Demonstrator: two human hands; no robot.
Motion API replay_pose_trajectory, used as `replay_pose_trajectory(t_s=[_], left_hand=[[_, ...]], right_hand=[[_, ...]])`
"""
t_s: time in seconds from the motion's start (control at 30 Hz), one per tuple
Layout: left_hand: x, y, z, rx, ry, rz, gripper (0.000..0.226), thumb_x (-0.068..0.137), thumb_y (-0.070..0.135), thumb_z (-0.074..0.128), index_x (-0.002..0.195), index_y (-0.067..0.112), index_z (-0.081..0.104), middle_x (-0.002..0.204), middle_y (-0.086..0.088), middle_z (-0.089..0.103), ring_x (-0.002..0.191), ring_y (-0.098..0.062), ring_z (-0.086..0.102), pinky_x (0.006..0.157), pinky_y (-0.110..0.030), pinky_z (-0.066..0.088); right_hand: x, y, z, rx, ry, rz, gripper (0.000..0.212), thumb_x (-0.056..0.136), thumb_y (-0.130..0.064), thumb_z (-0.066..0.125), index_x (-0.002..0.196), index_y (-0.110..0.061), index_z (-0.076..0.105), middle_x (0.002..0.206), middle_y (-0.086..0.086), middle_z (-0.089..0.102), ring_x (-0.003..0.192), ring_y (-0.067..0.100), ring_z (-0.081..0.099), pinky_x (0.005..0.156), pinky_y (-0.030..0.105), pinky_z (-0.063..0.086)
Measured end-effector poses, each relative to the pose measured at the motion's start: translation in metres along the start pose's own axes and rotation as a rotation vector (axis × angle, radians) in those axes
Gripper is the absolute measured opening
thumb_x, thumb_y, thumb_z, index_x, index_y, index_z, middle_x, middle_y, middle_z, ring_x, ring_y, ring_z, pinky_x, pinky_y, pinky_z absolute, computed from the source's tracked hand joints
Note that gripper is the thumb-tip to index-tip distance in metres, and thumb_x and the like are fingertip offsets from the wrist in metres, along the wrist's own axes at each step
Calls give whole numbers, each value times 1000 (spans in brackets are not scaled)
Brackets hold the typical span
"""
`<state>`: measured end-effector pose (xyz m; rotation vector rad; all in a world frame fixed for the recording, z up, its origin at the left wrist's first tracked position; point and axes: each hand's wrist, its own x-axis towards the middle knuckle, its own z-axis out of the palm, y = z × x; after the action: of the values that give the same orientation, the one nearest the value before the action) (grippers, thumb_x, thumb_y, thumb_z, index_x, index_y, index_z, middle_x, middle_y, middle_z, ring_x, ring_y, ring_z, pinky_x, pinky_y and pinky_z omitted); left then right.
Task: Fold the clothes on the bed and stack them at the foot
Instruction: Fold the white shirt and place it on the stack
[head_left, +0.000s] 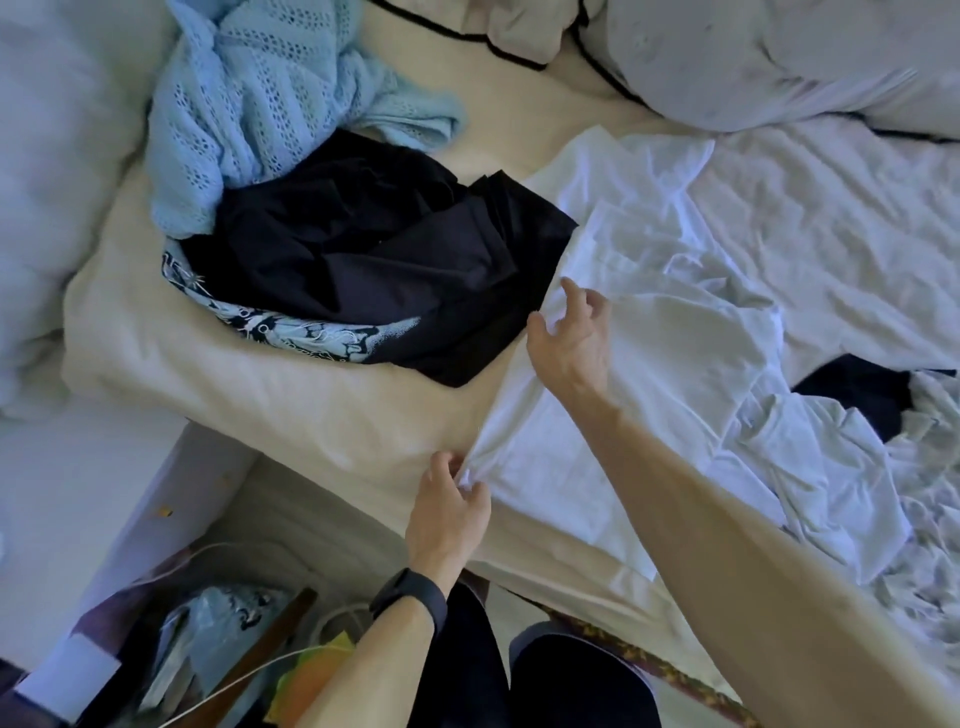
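Head view, left hand (447, 512): lower centre, pinches the near corner of the thin white cotton garment (649, 353).
Right hand (569, 338): centre, fingers apart over its left edge, gripping nothing.
Progress: early; white garment lies spread out, while the heaped black clothes (363, 260) and pale blue openwork knit (260, 104) at upper left look unfolded.

The left hand (447, 512) is pinching the near corner of the crumpled white cloth garment (649, 364); the right hand (569, 338) is hovering, fingers (574, 296) spread, over its left edge.
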<state>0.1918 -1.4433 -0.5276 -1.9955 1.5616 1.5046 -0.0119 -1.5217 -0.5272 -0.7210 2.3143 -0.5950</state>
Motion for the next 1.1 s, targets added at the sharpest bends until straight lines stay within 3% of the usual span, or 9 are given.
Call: replay_pose_trajectory(t_s=[0.1,0.2,0.37,0.47,0.57,0.67,0.77,0.93,1.1], left_hand=[[-2,7,-2,29,57,88,45,90,36,62,131,24,47,125,3,51,107,-17,55,87,-40,51],[15,41,-6,32,126,284,48,91,40,63,132,21,48,126,7,48,115,-13,48,91,-30,43],[92,159,-1,39,22,410,49,94,42,61,136,19,49,122,7,54,107,-12,55,88,-27,42],[129,211,2,157,-33,403,41,95,46,58,126,20,55,110,8,61,93,-10,57,77,-25,43],[151,236,4,191,-25,451,23,96,44,58,108,25,59,98,14,62,95,-16,60,78,-30,44],[159,242,8,148,-87,434,18,95,41,61,103,26,64,98,10,65,95,-15,62,79,-31,50],[161,244,7,112,-171,389,21,95,36,65,98,17,73,94,2,69,89,-19,63,81,-37,51],[159,253,5,-57,-228,279,8,90,27,75,98,23,76,99,0,77,89,-15,72,75,-27,57],[163,255,13,-12,-200,329,6,91,25,74,96,22,73,98,0,75,94,-18,70,75,-25,59]], right_hand=[[-32,28,-15,146,76,-19,50,98,-31,60,145,-27,44,147,-7,36,114,9,53,94,32,49],[-64,73,-37,203,251,106,44,96,-29,64,137,-24,50,136,-6,42,111,6,53,89,31,50],[-60,137,-83,201,410,425,58,92,-32,69,142,-11,47,137,11,48,125,25,48,105,39,40],[-42,162,-105,250,416,529,65,92,-40,69,144,-9,45,137,12,52,127,28,49,107,43,41],[-21,178,-118,400,370,549,60,90,-53,68,135,-17,49,120,0,63,106,18,62,87,31,44],[0,186,-127,412,317,514,54,85,-62,71,120,-23,54,103,-8,63,92,10,61,81,28,46],[15,194,-135,435,286,510,30,87,-55,73,94,-29,59,93,-16,62,90,4,61,72,21,44],[20,213,-142,536,289,532,24,95,-42,64,94,-19,69,90,-2,70,94,29,68,89,50,57],[25,210,-139,486,324,546,27,96,-45,60,103,-20,66,96,-6,68,91,17,65,89,43,56]])
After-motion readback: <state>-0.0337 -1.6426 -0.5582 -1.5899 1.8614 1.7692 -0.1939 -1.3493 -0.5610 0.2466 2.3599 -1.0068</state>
